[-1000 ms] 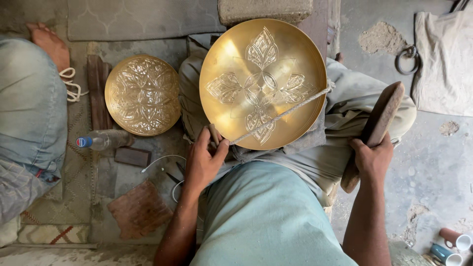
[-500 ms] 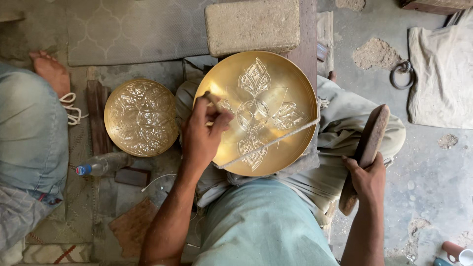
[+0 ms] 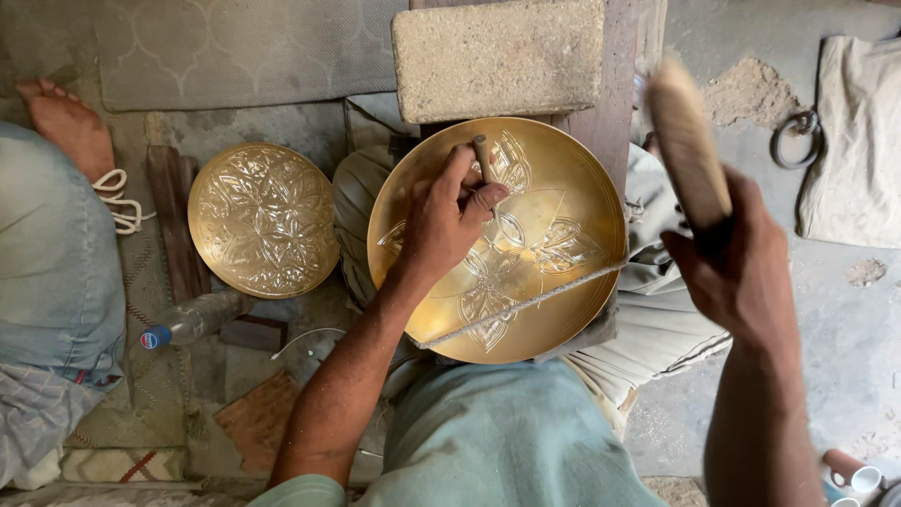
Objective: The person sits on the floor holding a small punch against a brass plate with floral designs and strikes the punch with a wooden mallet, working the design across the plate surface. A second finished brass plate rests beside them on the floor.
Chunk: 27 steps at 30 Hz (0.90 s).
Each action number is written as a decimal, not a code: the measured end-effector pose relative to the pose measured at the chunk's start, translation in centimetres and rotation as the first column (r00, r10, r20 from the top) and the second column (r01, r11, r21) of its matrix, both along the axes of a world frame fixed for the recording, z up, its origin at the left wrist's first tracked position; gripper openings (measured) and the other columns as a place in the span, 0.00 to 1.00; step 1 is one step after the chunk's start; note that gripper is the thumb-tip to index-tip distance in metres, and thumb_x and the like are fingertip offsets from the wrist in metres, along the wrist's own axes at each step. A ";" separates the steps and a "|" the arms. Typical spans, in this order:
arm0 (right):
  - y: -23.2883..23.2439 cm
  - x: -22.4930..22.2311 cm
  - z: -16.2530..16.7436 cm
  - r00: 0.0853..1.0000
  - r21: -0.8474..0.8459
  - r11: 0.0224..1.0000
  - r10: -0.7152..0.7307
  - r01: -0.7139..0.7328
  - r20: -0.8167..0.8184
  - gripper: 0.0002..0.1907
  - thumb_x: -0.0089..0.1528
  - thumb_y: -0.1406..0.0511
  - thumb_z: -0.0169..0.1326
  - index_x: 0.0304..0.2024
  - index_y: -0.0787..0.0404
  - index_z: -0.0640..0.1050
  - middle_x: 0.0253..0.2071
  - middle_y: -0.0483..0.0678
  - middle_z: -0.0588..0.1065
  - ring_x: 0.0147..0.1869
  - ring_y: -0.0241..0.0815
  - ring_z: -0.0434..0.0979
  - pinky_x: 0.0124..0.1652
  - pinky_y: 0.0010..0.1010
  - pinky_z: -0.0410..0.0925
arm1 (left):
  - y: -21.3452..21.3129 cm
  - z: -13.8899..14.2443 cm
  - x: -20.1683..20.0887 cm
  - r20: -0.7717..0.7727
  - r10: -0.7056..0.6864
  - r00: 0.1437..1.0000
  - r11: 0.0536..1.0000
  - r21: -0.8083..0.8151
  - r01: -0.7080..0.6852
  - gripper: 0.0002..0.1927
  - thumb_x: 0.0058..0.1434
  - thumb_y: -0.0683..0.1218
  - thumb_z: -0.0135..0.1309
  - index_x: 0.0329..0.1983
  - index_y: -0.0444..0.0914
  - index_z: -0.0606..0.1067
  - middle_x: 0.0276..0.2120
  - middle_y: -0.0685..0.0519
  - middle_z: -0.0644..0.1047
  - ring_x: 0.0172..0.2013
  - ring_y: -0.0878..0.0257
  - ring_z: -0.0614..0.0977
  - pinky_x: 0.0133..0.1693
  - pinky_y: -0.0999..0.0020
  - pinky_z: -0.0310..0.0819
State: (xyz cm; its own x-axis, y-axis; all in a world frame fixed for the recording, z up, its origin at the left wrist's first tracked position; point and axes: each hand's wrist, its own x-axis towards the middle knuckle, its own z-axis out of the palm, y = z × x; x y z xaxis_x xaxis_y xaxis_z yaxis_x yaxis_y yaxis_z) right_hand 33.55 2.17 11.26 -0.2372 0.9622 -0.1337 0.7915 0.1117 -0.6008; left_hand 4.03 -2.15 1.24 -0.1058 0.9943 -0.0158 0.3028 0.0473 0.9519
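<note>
A large brass bowl (image 3: 563, 207) with a partly engraved flower pattern rests on my lap, a cord stretched across its lower half. My left hand (image 3: 449, 218) is over the bowl's middle, shut on a short metal punch (image 3: 484, 155) that stands on the engraved surface. My right hand (image 3: 732, 272) is raised at the right, shut on the handle of a wooden mallet (image 3: 687, 141), whose head is blurred above the bowl's right rim.
A fully engraved brass plate (image 3: 263, 219) lies on the floor at left. A stone block (image 3: 497, 56) sits behind the bowl. Another person's foot (image 3: 64, 122) and knee are at far left, with a plastic bottle (image 3: 192, 319) nearby. A cloth and metal ring (image 3: 798, 141) lie right.
My left hand moved from the bowl's lower edge onto its middle and set the punch there. My right hand lifted the mallet from beside my leg to above the bowl's right side.
</note>
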 end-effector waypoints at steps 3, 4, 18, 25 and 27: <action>3.6 -3.3 2.2 0.954 0.246 0.930 0.226 -0.272 0.199 0.32 0.57 0.72 0.64 0.63 0.66 0.69 0.49 0.62 0.76 0.49 0.63 0.78 0.47 0.48 0.71 | 0.3 -0.2 0.0 -0.052 0.013 0.999 0.999 0.042 -0.011 0.16 0.68 0.48 0.60 0.49 0.36 0.69 0.30 0.48 0.81 0.31 0.53 0.86 0.33 0.61 0.77; 4.5 -4.4 2.7 0.939 0.313 0.891 0.274 -0.330 0.210 0.31 0.57 0.73 0.63 0.62 0.66 0.69 0.47 0.63 0.76 0.49 0.64 0.78 0.46 0.49 0.71 | 0.3 -0.2 0.0 -0.066 0.020 0.998 0.998 0.060 -0.016 0.15 0.68 0.48 0.60 0.49 0.36 0.69 0.31 0.48 0.81 0.32 0.51 0.85 0.34 0.60 0.76; 9.8 -10.0 4.6 0.673 0.229 0.715 0.429 -0.661 0.602 0.18 0.63 0.72 0.53 0.56 0.59 0.78 0.37 0.53 0.78 0.34 0.51 0.77 0.31 0.41 0.67 | 0.6 0.0 -0.1 0.003 0.055 0.998 0.997 0.062 -0.055 0.17 0.67 0.48 0.60 0.51 0.34 0.69 0.28 0.50 0.78 0.28 0.59 0.83 0.30 0.64 0.75; 10.0 -9.5 4.3 0.567 0.248 0.615 0.400 -0.749 0.720 0.19 0.60 0.70 0.56 0.54 0.53 0.78 0.38 0.51 0.78 0.36 0.50 0.79 0.34 0.43 0.70 | 0.6 -0.2 -0.1 -0.052 0.038 0.998 0.999 -0.035 -0.040 0.15 0.69 0.48 0.61 0.44 0.35 0.69 0.25 0.49 0.78 0.25 0.58 0.82 0.29 0.62 0.72; 10.1 -9.7 4.3 0.703 0.242 0.732 0.423 -0.637 0.572 0.22 0.60 0.71 0.56 0.59 0.59 0.76 0.42 0.54 0.78 0.39 0.52 0.78 0.37 0.42 0.69 | 0.5 -0.3 0.1 0.026 0.078 0.997 0.995 -0.064 -0.076 0.15 0.68 0.48 0.60 0.44 0.35 0.68 0.26 0.51 0.79 0.26 0.59 0.83 0.29 0.63 0.75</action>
